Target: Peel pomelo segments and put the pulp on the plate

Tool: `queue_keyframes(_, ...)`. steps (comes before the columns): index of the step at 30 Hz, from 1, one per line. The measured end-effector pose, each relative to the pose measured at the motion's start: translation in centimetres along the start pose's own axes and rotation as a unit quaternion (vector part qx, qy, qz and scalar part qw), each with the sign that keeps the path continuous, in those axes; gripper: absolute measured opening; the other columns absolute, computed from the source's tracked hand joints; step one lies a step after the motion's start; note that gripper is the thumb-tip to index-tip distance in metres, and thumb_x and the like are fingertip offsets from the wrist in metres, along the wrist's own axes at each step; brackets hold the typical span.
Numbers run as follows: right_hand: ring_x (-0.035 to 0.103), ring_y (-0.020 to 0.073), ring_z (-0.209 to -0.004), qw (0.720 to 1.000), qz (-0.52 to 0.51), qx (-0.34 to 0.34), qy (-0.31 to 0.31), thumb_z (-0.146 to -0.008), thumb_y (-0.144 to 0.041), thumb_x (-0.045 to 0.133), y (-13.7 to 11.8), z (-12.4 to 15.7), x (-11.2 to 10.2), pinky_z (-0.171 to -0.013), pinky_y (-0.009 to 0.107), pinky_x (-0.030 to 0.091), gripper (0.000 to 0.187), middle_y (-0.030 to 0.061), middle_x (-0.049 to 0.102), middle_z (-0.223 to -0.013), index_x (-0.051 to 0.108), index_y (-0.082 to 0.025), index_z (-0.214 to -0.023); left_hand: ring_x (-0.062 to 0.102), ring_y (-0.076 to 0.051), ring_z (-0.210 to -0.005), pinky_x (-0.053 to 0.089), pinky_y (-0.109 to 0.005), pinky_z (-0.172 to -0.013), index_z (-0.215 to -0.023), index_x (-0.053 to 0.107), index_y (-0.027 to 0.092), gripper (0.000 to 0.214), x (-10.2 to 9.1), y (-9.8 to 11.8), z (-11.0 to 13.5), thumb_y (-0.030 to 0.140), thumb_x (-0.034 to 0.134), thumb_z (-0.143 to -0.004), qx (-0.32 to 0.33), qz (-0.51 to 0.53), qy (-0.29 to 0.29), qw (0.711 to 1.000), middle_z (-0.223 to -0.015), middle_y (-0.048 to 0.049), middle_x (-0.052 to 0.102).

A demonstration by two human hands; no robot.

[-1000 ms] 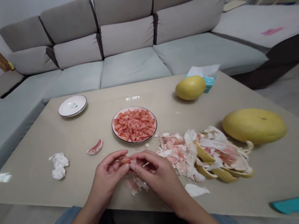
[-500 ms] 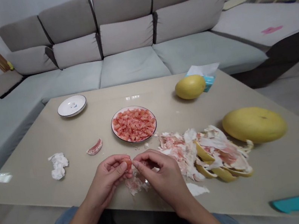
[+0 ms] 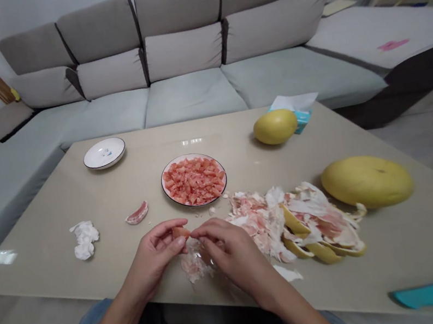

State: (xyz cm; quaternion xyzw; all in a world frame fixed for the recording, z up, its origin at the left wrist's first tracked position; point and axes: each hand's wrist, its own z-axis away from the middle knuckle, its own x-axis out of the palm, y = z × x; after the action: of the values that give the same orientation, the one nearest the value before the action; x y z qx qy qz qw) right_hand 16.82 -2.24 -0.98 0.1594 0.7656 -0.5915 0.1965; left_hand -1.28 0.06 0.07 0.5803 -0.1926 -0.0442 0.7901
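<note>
My left hand pinches a small pink pomelo piece over the near edge of the beige table. My right hand meets it from the right, fingertips pinched on the same piece. Scraps of pink membrane lie on the table just under both hands. A plate of pink pomelo chunks stands a little beyond the hands. One unpeeled pomelo wedge lies to the left of that plate.
A heap of peel and membrane spreads right of my hands. Two whole pomelos sit at the right and far right by a tissue pack. An empty plate, a crumpled tissue and a grey sofa are also in view.
My hands have stayed together on the piece, with small finger shifts; the right hand has drawn slightly toward me. More membrane lies under them.
</note>
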Motion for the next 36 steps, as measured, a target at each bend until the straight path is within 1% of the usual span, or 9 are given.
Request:
queue_keyframes(3, 0.064, 0.0212, -0.080, 0.990, 0.111, 0.045, -0.076, -0.086, -0.017, 0.062, 0.1, 0.1, 0.2, -0.072, 0.031, 0.048, 0.012, 0.0059, 0.070, -0.081, 0.073, -0.019, -0.082, 0.062, -0.014, -0.089, 0.049, -0.022, -0.081, -0.112, 0.065, 0.019, 0.037, 0.2, -0.2, -0.2, 0.021, 0.075, -0.076, 0.054, -0.078, 0.049, 0.994, -0.092, -0.0028, 0.068)
queue_keyframes(5, 0.064, 0.0216, -0.076, 0.979, 0.168, 0.063, -0.100, -0.087, -0.021, 0.063, 0.0, 0.1, 0.2, -0.069, 0.031, 0.047, 0.015, 0.0057, 0.069, -0.076, 0.072, -0.018, -0.075, 0.062, -0.015, -0.087, 0.050, -0.024, -0.081, -0.103, 0.065, 0.018, 0.029, 0.4, -0.2, -0.3, 0.021, 0.074, -0.075, 0.069, -0.117, 0.077, 0.988, -0.091, -0.0032, 0.068)
queue_keyframes(8, 0.065, 0.0234, -0.086, 0.976, 0.183, 0.058, -0.102, -0.087, -0.027, 0.066, 0.0, 0.2, 0.1, -0.075, 0.032, 0.048, 0.015, 0.0083, 0.070, -0.091, 0.073, -0.019, -0.076, 0.063, -0.015, -0.084, 0.051, -0.026, -0.079, -0.090, 0.066, 0.017, 0.013, 0.5, -0.3, -0.3, 0.019, 0.069, -0.078, 0.101, -0.182, 0.074, 0.975, -0.089, -0.0040, 0.068)
queue_keyframes(11, 0.063, 0.0268, -0.097, 0.983, 0.167, 0.044, -0.058, -0.085, -0.024, 0.067, 0.2, 0.2, 0.1, -0.083, 0.037, 0.048, 0.009, 0.0117, 0.068, -0.105, 0.073, -0.018, -0.085, 0.063, -0.016, -0.088, 0.052, -0.028, -0.082, -0.088, 0.067, 0.017, 0.008, 0.5, -0.4, -0.2, 0.017, 0.065, -0.081, 0.162, -0.255, 0.061, 0.951, -0.091, -0.0048, 0.066)
queue_keyframes(16, 0.063, 0.0199, -0.085, 0.998, 0.032, -0.020, 0.055, -0.087, -0.012, 0.058, -0.4, 0.1, -0.3, -0.076, 0.031, 0.050, 0.012, 0.0057, 0.068, -0.088, 0.068, -0.019, -0.088, 0.063, -0.016, -0.088, 0.055, -0.026, -0.077, -0.090, 0.069, 0.018, 0.011, 0.4, -0.7, 0.0, 0.014, 0.060, -0.083, 0.214, -0.309, 0.052, 0.925, -0.095, -0.0057, 0.061)
queue_keyframes(21, 0.063, 0.0175, -0.081, 0.994, -0.032, -0.069, 0.077, -0.086, -0.014, 0.060, -1.1, 0.0, -0.4, -0.073, 0.028, 0.050, 0.012, 0.0055, 0.068, -0.089, 0.069, -0.019, -0.094, 0.063, -0.016, -0.090, 0.056, -0.026, -0.077, -0.093, 0.069, 0.018, 0.015, 0.4, -0.7, 0.0, 0.012, 0.059, -0.084, 0.227, -0.310, 0.043, 0.922, -0.096, -0.0062, 0.058)
queue_keyframes(27, 0.062, 0.0160, -0.070, 0.997, -0.019, -0.045, 0.055, -0.084, -0.011, 0.059, -1.2, 0.0, -0.3, -0.065, 0.026, 0.046, 0.013, 0.0034, 0.067, -0.076, 0.069, -0.019, -0.081, 0.062, -0.017, -0.090, 0.056, -0.028, -0.078, -0.095, 0.070, 0.019, 0.016, 0.3, -0.7, 0.0, 0.012, 0.060, -0.084, 0.226, -0.309, 0.027, 0.923, -0.096, -0.0059, 0.058)
queue_keyframes(33, 0.060, 0.0146, -0.065, 0.999, -0.034, 0.018, 0.035, -0.083, -0.012, 0.056, -1.2, 0.0, -0.2, -0.060, 0.024, 0.044, 0.013, 0.0021, 0.065, -0.073, 0.067, -0.018, -0.078, 0.062, -0.017, -0.092, 0.055, -0.028, -0.082, -0.090, 0.071, 0.018, 0.010, 0.5, -0.5, -0.2, 0.017, 0.065, -0.082, 0.179, -0.227, 0.027, 0.957, -0.096, -0.0054, 0.058)
queue_keyframes(36, 0.060, 0.0140, -0.065, 0.997, -0.065, 0.042, 0.014, -0.085, -0.014, 0.055, -1.3, -0.1, -0.3, -0.059, 0.023, 0.044, 0.013, 0.0022, 0.066, -0.076, 0.066, -0.018, -0.079, 0.062, -0.016, -0.089, 0.054, -0.027, -0.080, -0.088, 0.070, 0.017, 0.009, 0.5, -0.3, -0.2, 0.020, 0.070, -0.079, 0.128, -0.152, 0.014, 0.980, -0.096, -0.0056, 0.060)
